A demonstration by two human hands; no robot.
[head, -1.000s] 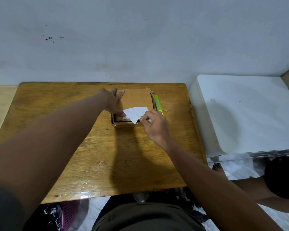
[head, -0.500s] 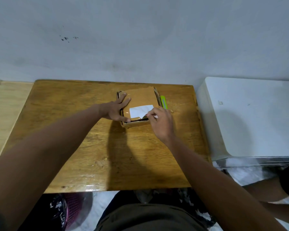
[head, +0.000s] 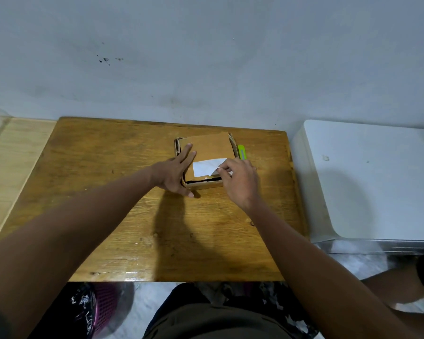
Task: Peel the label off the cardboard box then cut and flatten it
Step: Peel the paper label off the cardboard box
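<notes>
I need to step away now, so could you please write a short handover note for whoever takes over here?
Left hand: flat and open, pressing on the cardboard box at its left side.
Right hand: pinching the right corner of the white label, lifted only at that corner.
Box sits mid-back on the wooden table; green cutter lies against its right side.
Done: peel started.
Left: finish peeling, cut, flatten.

Home room: worn wooden table (head: 108,192), stained wall (head: 206,57), white appliance (head: 377,179).
</notes>
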